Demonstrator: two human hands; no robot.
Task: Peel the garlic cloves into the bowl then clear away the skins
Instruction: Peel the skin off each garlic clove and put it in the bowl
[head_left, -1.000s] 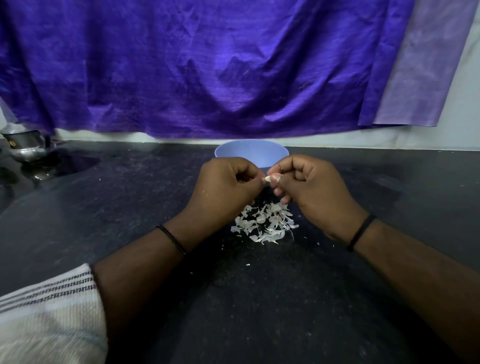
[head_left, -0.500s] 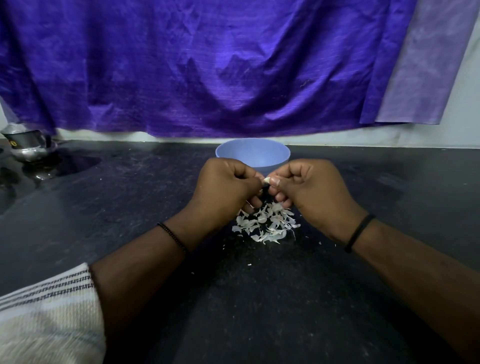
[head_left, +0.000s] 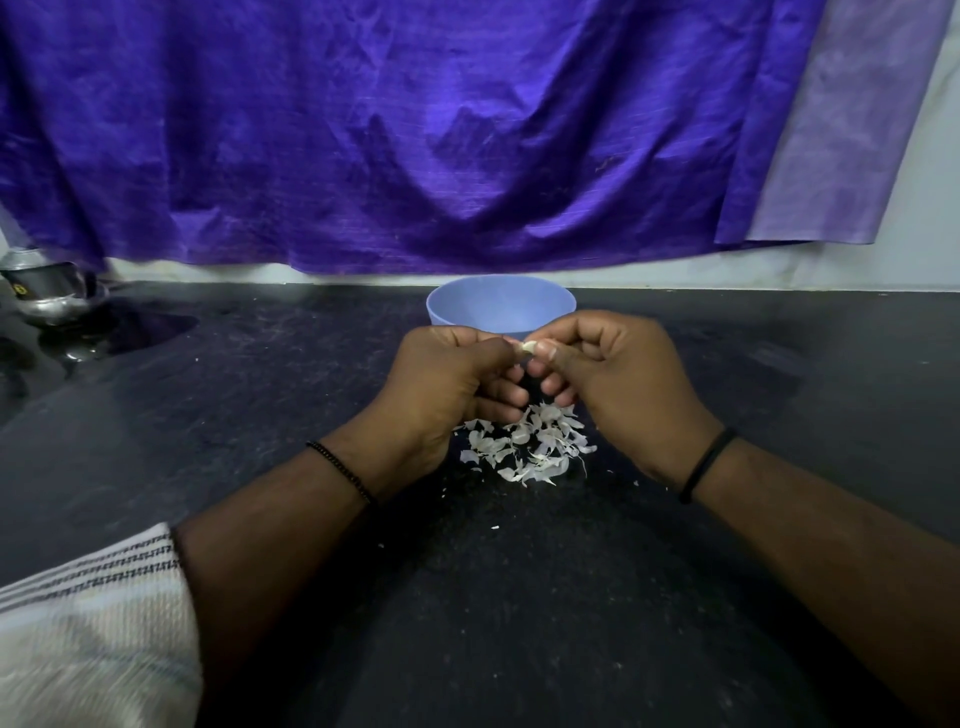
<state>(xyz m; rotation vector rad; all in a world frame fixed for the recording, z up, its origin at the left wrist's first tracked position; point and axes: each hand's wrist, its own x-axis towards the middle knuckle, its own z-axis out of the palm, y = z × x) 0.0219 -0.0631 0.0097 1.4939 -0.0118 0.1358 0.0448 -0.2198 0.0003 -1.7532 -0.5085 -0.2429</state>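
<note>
Pinching one garlic clove (head_left: 528, 347) between them, left hand (head_left: 451, 379) and right hand (head_left: 610, 382) curl fingers above skins (head_left: 524, 441); blue bowl (head_left: 501, 304) behind, on the table (head_left: 260, 415).

— What does the garlic clove (head_left: 528, 347) look like?
— A small pale piece, mostly hidden, pinched between the fingertips of the left hand (head_left: 447, 384) and the right hand (head_left: 613, 384), above the skins.
— And the bowl (head_left: 501, 305)?
— Light blue, round, upright on the dark counter just behind the hands; its contents cannot be seen.
— The skins (head_left: 527, 441)?
— Thin white flakes in a loose heap on the counter below the hands, with stray bits nearby.
</note>
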